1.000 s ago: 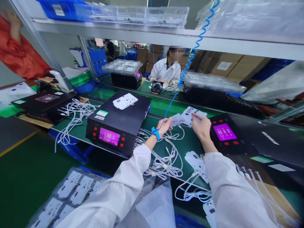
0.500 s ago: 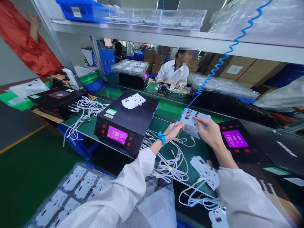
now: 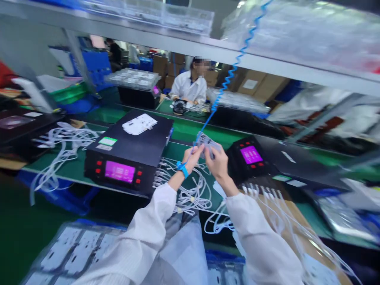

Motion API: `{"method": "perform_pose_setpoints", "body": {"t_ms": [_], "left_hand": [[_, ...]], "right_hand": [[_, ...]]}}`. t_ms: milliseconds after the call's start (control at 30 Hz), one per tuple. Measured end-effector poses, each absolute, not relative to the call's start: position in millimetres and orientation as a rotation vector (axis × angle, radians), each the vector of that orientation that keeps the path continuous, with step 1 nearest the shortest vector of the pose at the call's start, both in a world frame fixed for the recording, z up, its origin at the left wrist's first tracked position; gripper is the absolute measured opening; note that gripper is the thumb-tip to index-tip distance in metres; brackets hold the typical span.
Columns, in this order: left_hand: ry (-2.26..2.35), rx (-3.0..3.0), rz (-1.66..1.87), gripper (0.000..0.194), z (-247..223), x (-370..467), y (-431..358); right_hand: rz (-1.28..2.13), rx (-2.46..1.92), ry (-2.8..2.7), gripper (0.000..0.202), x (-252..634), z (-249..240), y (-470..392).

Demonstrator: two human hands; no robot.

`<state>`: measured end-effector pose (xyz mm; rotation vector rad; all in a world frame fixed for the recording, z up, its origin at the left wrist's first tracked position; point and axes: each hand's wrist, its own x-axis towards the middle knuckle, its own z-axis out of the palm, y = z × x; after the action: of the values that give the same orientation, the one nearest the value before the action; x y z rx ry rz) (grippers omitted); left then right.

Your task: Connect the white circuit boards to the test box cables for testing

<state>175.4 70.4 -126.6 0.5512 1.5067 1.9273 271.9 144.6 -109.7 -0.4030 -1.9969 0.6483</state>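
Note:
A thin white circuit board (image 3: 211, 143) with dark components is held up over the green bench between both my hands. My left hand (image 3: 192, 156) grips its near left edge with closed fingers. On that wrist sits a blue strap (image 3: 182, 169) with a coiled blue cord. My right hand (image 3: 217, 161) is closed on the board's right side, thumb and fingers pinching it. Beneath the hands lies a tangle of white cables (image 3: 196, 194), plugged into the side of a black box (image 3: 130, 138) with a lit pink screen. Another white board (image 3: 139, 124) rests on that box.
A second black box (image 3: 249, 156) with a pink screen stands at right, white cables (image 3: 273, 194) in front. Trays of white boards (image 3: 69, 249) lie low at left. A shelf (image 3: 178, 43) crosses above. A co-worker (image 3: 190, 85) in white sits across the bench.
My view has swung to the right, so the bench items sit further left. Both hands still hold the board, which now appears tilted more edge-on. My right forearm now covers most of the lower cabled board.

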Motion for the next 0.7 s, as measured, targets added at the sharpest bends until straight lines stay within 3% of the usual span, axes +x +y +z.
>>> {"method": "perform_pose_setpoints", "body": {"t_ms": [100, 333, 700], "left_hand": [[1.639, 0.678, 1.864, 0.041, -134.3, 175.3, 76.1], [1.801, 1.076, 1.649, 0.019, -135.3, 184.0, 86.9], [2.057, 1.334, 1.565, 0.025, -131.1, 203.1, 88.5]], "right_hand": [[0.577, -0.522, -1.941, 0.020, 265.8, -111.4, 145.9], [0.791, -0.833, -1.447, 0.038, 255.8, -111.0, 159.5], [1.177, -0.787, -1.044, 0.045, 250.8, -112.9, 175.0]]}}
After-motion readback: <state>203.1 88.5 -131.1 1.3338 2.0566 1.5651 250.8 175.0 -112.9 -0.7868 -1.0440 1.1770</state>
